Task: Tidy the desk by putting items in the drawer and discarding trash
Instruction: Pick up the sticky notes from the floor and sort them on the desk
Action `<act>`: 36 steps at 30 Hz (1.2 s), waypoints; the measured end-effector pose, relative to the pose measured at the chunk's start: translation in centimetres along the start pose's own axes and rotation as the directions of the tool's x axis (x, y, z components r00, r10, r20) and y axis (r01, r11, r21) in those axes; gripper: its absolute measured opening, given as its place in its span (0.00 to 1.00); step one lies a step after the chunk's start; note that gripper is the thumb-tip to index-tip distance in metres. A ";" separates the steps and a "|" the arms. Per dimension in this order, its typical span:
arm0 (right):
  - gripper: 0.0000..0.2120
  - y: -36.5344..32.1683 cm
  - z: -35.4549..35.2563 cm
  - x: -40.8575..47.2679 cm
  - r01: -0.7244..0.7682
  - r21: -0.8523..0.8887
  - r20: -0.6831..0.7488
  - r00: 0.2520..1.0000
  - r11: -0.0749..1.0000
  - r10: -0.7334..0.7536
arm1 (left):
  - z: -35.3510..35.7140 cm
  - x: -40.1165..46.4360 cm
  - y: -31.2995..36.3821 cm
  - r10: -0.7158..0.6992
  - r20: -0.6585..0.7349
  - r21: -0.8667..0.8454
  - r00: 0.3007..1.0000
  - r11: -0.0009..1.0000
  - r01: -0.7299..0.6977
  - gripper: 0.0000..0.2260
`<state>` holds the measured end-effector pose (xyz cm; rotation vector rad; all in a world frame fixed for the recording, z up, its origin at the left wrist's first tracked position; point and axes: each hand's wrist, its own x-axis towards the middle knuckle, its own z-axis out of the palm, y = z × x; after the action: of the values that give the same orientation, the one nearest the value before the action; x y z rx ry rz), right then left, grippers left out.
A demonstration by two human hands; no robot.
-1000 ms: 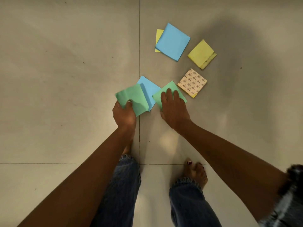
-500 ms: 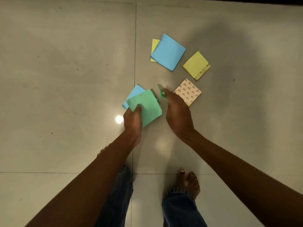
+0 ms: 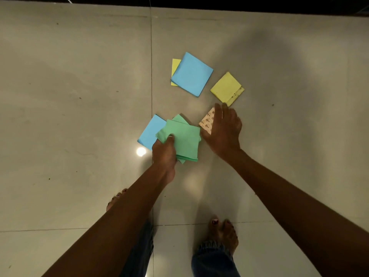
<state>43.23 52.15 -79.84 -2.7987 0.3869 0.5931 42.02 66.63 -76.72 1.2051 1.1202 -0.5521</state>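
The pale tiled floor [image 3: 69, 116] takes up nearly everything, with grout lines crossing it and a lamp glare just left of the person's wrist. Bent over it, the person reaches both bare arms down, feet in jeans cuffs showing below. Scattered ahead are sticky-note pads: a big blue pad [image 3: 191, 73] lying over a yellow sheet [image 3: 175, 67] farthest off, a yellow pad [image 3: 226, 88] to its right, and a nearer blue pad [image 3: 150, 131] partly under the bundle in hand. The left hand [image 3: 164, 151] pinches a stack of green notes [image 3: 184, 139] by its near corner, thumb on top and the other fingers hidden beneath; the stack is fanned and uneven. The right hand [image 3: 223, 130] is spread flat, fingers straight, holding nothing, hovering over or touching a patterned pad [image 3: 207, 122], I can't tell which. I'd judge these pads light and floppy, loose sheets prone to sliding apart, and lying flush on smooth tile they'll be awkward to lift. Best to catch an edge or corner with a fingertip, then pinch across the glued side so the sheets keep together.
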 end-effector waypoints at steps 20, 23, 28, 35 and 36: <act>0.37 -3.3 -1.2 -4.0 0.124 0.398 0.076 0.983 0.909 -0.168 | 0.6 -0.6 0.4 -0.150 0.213 -0.139 0.965 0.974 0.181 0.09; 0.31 -4.2 -1.0 -3.9 0.172 0.394 0.170 0.952 0.903 -0.256 | 0.3 -0.3 0.3 -0.090 0.146 -0.095 0.985 0.990 0.105 0.07; 0.28 -5.0 -2.0 -0.7 0.274 0.375 0.084 0.941 0.886 -0.327 | -0.1 1.0 1.2 -0.020 0.045 -0.095 0.999 0.995 0.024 0.10; 0.24 -5.4 -1.3 9.0 0.328 -0.198 -0.027 0.940 0.924 -0.340 | -0.4 1.8 2.5 -0.063 0.053 -0.209 0.997 0.975 0.073 0.07; 0.24 -5.5 -1.1 9.7 0.332 -0.249 0.010 0.940 0.910 -0.341 | -0.5 1.9 2.6 -0.075 0.051 -0.210 0.996 0.974 0.084 0.07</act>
<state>53.85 54.93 -81.90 -3.0126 -0.1809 0.5454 44.76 68.34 -77.23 0.9634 1.1636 -0.5025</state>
